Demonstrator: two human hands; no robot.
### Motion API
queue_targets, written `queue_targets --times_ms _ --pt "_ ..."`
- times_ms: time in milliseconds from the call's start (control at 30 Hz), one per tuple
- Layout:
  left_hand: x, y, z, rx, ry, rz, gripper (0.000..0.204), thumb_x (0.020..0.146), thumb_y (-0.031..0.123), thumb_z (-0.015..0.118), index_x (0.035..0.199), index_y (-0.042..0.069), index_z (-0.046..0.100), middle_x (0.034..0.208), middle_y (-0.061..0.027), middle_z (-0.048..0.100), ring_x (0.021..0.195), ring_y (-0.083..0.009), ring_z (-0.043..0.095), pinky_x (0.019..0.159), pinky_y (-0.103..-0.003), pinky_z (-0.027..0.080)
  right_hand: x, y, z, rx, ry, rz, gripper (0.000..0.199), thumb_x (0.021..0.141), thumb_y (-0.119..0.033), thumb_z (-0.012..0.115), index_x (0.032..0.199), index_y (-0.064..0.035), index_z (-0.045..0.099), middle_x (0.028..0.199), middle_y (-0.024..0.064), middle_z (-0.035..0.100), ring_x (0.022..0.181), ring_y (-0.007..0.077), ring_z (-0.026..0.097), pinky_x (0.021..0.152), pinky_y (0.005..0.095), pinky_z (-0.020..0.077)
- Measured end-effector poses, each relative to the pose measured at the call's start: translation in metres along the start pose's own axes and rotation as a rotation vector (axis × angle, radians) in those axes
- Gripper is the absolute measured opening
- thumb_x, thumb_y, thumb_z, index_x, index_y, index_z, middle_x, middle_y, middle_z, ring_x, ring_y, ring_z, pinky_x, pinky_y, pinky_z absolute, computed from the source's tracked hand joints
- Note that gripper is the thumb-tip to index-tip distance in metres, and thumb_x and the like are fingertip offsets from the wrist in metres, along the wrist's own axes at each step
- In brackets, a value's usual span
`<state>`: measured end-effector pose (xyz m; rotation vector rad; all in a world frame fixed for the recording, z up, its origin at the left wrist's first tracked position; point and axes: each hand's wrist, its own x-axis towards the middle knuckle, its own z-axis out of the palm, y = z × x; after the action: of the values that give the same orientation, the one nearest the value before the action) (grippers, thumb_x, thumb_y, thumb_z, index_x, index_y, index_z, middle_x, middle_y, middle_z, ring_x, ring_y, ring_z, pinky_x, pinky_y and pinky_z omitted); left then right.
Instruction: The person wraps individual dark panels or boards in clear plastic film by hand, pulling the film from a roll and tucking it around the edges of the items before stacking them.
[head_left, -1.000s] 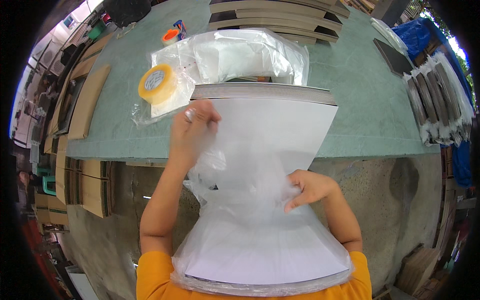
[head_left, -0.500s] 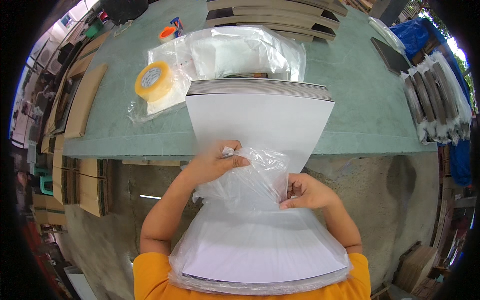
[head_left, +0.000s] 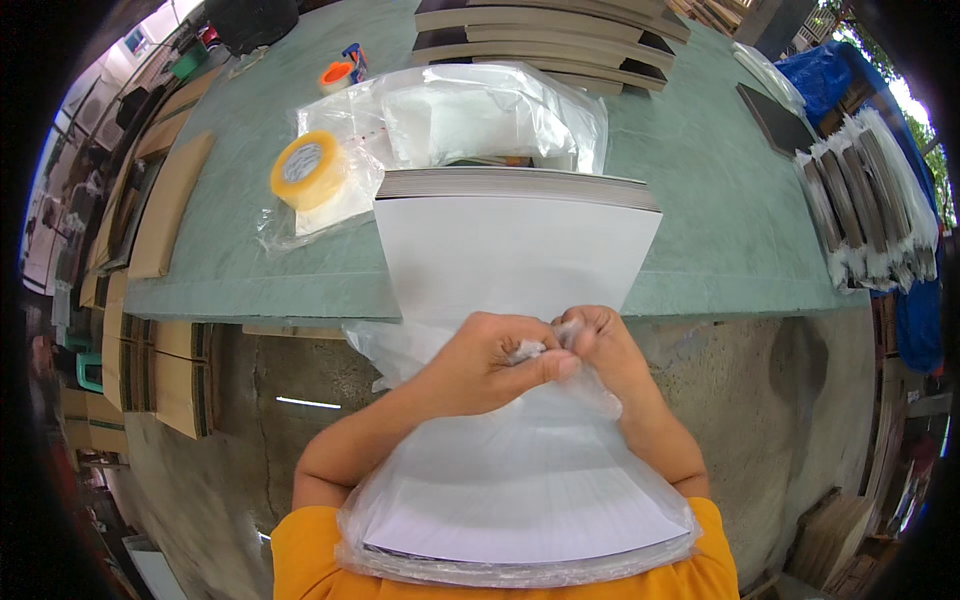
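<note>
A clear plastic bag (head_left: 470, 440) covers a stack of white sheets (head_left: 520, 515) that lies against my body. Its gathered upper part is bunched between my hands. My left hand (head_left: 492, 362) is closed on a fold of the plastic, with some crumpled film showing beside the thumb. Close against it, my right hand (head_left: 607, 350) grips the bunched film too, its fingers curled in. Beyond my hands, a thick stack of white sheets or boards (head_left: 515, 250) leans at the table's near edge, tilted up toward me.
The green table (head_left: 700, 220) bears a roll of clear yellowish tape (head_left: 310, 170), plastic bags (head_left: 500, 110), an orange roll (head_left: 336, 76) and stacked dark-edged boards (head_left: 540, 45). Wrapped bundles (head_left: 870, 195) stand at its right edge. Folded cardboard (head_left: 175, 205) lies at the left.
My left hand has moved right and slightly down, and my right hand up, so they now meet. The plastic is bunched between them, with a loose flap out to the left.
</note>
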<state>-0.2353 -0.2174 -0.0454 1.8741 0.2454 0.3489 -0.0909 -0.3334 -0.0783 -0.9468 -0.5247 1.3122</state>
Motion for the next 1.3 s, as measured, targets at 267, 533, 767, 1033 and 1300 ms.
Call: queue_targets --times_ms 267,533,767,1033,1300 --pt "-0.048 -0.037 -0.111 -0.043 0.757 -0.374 0.015 0.073 0.016 0.060 0.078 0.003 0.055 0.071 -0.0042 0.056 0.062 -0.0117 0.053 0.054 -0.025 0.043 -0.013 -0.027 -0.035 -0.064 0.211 -0.124 0.017 0.074 -0.017 0.065 0.069 -0.0045 0.054 0.062 0.0012 0.054 0.058 0.0086 0.051 0.054 0.0218 0.0428" --pt "-0.014 0.001 -0.028 0.116 0.123 -0.155 0.017 0.076 0.014 0.060 0.069 0.000 0.054 0.066 -0.0002 0.054 0.060 -0.0070 0.046 0.055 -0.022 0.041 0.009 -0.016 0.004 0.339 0.027 -0.120 0.018 0.078 -0.018 0.060 0.068 -0.0038 0.054 0.063 0.0036 0.055 0.054 0.0098 0.050 0.052 0.0228 0.0420" --pt "-0.020 0.019 -0.071 0.606 0.857 0.084 0.019 0.072 0.009 0.062 0.084 0.004 0.049 0.081 -0.0086 0.052 0.076 -0.0169 0.052 0.064 -0.027 0.041 -0.005 -0.019 -0.002 -0.259 0.053 -0.107 0.016 0.080 -0.011 0.055 0.066 -0.0032 0.053 0.073 0.0062 0.055 0.066 0.0123 0.052 0.065 0.0260 0.0442" --pt "-0.013 0.022 0.003 0.064 0.091 -0.002 0.026 0.079 0.023 0.059 0.089 0.002 0.050 0.065 -0.0091 0.056 0.063 -0.0221 0.053 0.060 -0.028 0.042 -0.010 -0.059 0.049 -0.519 -0.032 -0.662 0.020 0.070 -0.013 0.064 0.083 -0.0023 0.055 0.095 0.0095 0.053 0.088 0.0154 0.051 0.082 0.0308 0.0379" --pt "-0.003 0.039 -0.039 -0.749 -0.046 -0.150 0.018 0.084 0.018 0.052 0.089 0.001 0.053 0.071 -0.0018 0.054 0.064 -0.0085 0.049 0.063 -0.022 0.041 0.001 -0.041 0.044 -0.834 -1.030 0.220 0.025 0.077 -0.016 0.057 0.090 0.0053 0.054 0.089 0.0142 0.057 0.086 0.0186 0.055 0.074 0.0350 0.0439"
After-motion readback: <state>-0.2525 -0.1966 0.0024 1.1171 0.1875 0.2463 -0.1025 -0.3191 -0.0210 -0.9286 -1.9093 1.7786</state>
